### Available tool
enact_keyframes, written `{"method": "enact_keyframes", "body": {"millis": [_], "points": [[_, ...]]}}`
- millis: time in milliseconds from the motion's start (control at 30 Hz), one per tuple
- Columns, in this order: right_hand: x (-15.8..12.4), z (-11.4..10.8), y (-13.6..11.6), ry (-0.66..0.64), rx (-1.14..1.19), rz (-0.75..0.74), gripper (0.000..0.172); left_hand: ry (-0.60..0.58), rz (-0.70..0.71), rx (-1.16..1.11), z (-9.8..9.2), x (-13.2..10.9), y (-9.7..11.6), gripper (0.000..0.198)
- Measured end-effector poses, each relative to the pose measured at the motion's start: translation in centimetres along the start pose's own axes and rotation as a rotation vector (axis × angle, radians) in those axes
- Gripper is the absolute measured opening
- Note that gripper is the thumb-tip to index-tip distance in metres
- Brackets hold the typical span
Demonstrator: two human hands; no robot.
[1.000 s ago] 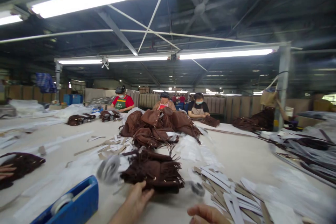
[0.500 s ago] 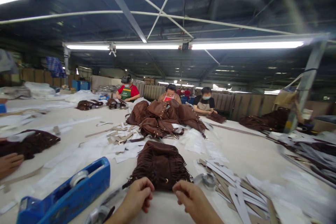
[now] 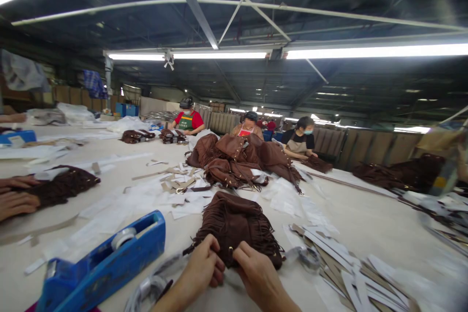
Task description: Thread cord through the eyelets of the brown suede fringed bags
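A dark brown fringed bag [image 3: 236,219] lies flat on the table in front of me, with small gold-coloured metal fittings on its near edge. My left hand [image 3: 207,265] is at the near edge, left of centre, thumb and forefinger pinched on the bag and the other fingers curled. Close beside it, my right hand [image 3: 254,268] pinches the same edge just right of a gold fitting. Fingers partly hide that edge. A blue tape dispenser [image 3: 106,261] with a roll of tape stands left of my hands.
A heap of brown bags [image 3: 237,161] lies beyond. Card and paper strips [image 3: 343,258] spread to the right, near a clear tape roll [image 3: 309,257]. At left, another person's hands [image 3: 18,200] rest on a dark fringed bag [image 3: 69,185]. Several people work across the table [image 3: 146,204].
Both hands have moved forward onto the bag's near edge; before, they hovered just short of it. The view has shifted left. At left, more of the other person's hands shows.
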State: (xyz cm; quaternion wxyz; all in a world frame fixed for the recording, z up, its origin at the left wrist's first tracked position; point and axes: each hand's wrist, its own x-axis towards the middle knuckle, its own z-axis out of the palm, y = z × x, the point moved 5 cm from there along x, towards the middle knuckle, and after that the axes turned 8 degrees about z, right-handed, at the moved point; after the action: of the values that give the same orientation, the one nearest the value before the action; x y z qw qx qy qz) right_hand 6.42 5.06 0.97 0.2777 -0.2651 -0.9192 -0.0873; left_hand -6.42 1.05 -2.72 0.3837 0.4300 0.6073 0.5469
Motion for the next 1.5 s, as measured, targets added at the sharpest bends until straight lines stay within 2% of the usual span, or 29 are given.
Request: {"method": "enact_keyframes", "body": {"millis": [133, 267, 400, 467, 533, 600, 667, 767, 933, 1000, 1067, 1167, 1233, 1267, 1300, 1333, 1433, 1500], "points": [[-1.3, 0.4, 0.0, 0.090, -0.024, -0.027, 0.016, -0.048, 0.056, 0.106, 0.4, 0.4, 0.5, 0.026], [-0.5, 0.4, -1.6, 0.185, -0.044, -0.022, 0.021, -0.130, 0.138, 0.259, 0.7, 0.4, 1.2, 0.022], [0.1, 1.1, -2.5, 0.228, -0.073, -0.080, 0.014, -0.058, 0.270, 0.439, 0.0, -0.4, 2.8, 0.022], [-0.3, 1.4, -2.0, 0.225, -0.074, -0.080, 0.017, -0.057, 0.378, 0.549, -0.1, -0.7, 3.7, 0.028], [-1.1, 1.5, -1.3, 0.219, -0.073, -0.084, 0.021, -0.146, 0.541, 0.649, 0.4, -0.8, 4.3, 0.041], [-2.0, 1.4, -0.6, 0.232, -0.074, -0.088, 0.025, -0.233, 0.633, 0.682, 0.9, -0.3, 3.9, 0.058], [-2.7, 1.1, -0.1, 0.250, -0.082, -0.090, 0.029, -0.223, 0.602, 0.631, 1.0, 0.9, 2.6, 0.064], [-3.1, 0.5, -0.2, 0.252, -0.101, -0.106, 0.030, -0.160, 0.565, 0.566, 1.0, 2.4, 0.8, 0.058], [-3.6, -0.2, -1.1, 0.221, -0.113, -0.182, 0.029, -0.178, 0.569, 0.560, 1.2, 2.8, -0.5, 0.052], [-4.0, -0.1, -1.3, 0.208, -0.096, -0.194, 0.028, -0.191, 0.573, 0.568, 1.2, 2.6, -0.3, 0.052], [-4.4, 0.1, -1.1, 0.203, -0.068, -0.146, 0.027, -0.199, 0.584, 0.573, 1.1, 2.2, 0.3, 0.052], [-5.0, 0.2, -0.4, 0.189, 0.034, -0.027, 0.024, -0.207, 0.631, 0.574, 1.0, 0.7, 2.1, 0.056], [-5.3, 0.2, 0.1, 0.161, 0.162, 0.038, 0.021, -0.177, 0.672, 0.575, 0.9, -0.8, 3.6, 0.045], [-5.4, 0.1, 0.3, 0.148, 0.223, 0.064, 0.020, -0.153, 0.653, 0.557, 0.9, -1.5, 4.1, 0.035], [-5.5, 0.0, 0.4, 0.139, 0.274, 0.082, 0.019, -0.137, 0.564, 0.498, 0.8, -2.0, 4.2, 0.022], [-5.6, 0.0, 0.4, 0.129, 0.309, 0.089, 0.018, -0.135, 0.414, 0.406, 0.9, -2.4, 3.9, 0.010], [-5.7, 0.1, -0.2, 0.092, 0.332, 0.045, 0.015, -0.202, -0.088, 0.094, 2.0, -3.3, 1.5, 0.022], [-5.8, 0.1, -0.8, 0.055, 0.320, -0.001, 0.017, -0.220, -0.222, -0.003, 2.8, -3.4, 0.5, 0.025]]}}
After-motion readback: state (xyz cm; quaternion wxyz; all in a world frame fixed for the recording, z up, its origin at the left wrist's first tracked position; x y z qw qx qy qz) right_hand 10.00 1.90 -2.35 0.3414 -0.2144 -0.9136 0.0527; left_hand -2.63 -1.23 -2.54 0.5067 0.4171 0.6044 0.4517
